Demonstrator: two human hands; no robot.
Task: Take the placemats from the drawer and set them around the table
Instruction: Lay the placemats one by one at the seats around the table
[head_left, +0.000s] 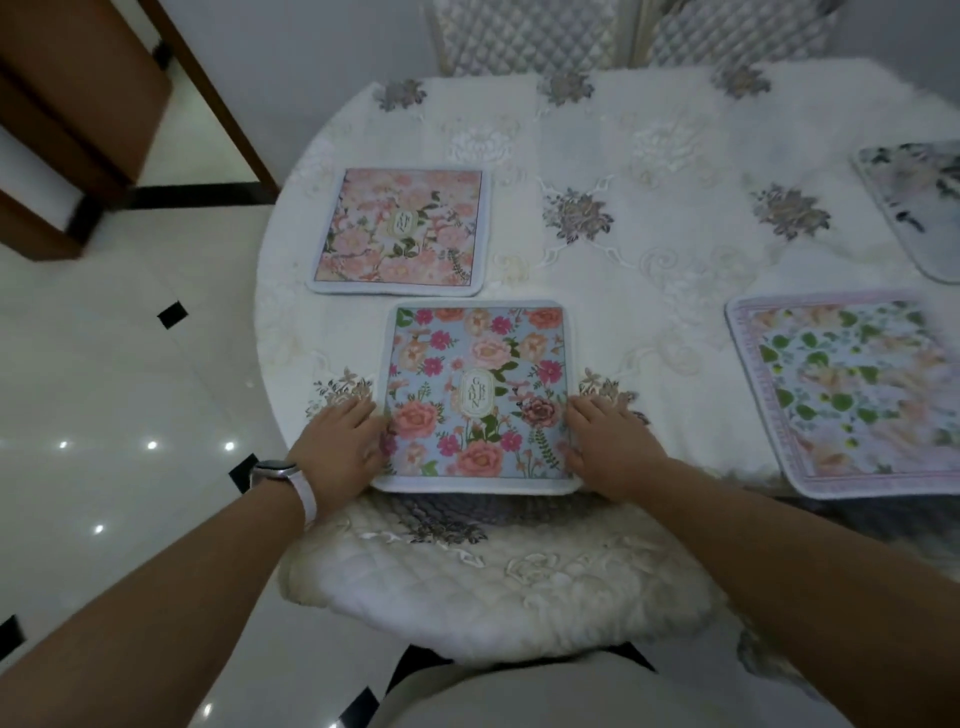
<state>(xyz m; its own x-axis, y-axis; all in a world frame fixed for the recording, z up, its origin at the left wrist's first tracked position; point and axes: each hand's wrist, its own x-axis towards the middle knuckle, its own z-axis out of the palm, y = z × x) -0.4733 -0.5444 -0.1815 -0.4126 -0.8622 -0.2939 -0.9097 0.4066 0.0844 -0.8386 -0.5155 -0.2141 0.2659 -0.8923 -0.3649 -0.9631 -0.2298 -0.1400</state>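
Blue placemat: near table edge, overhanging | left hand, right hand: flat, fingers spread, pressing its side edges, grasping nothing | pink placemat: beyond | two right placemats: cut off, blurred

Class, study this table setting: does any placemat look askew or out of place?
Yes. The blue floral placemat held at its sides by the left hand and right hand overhangs the table's near edge and nearly meets the pink placemat behind it.
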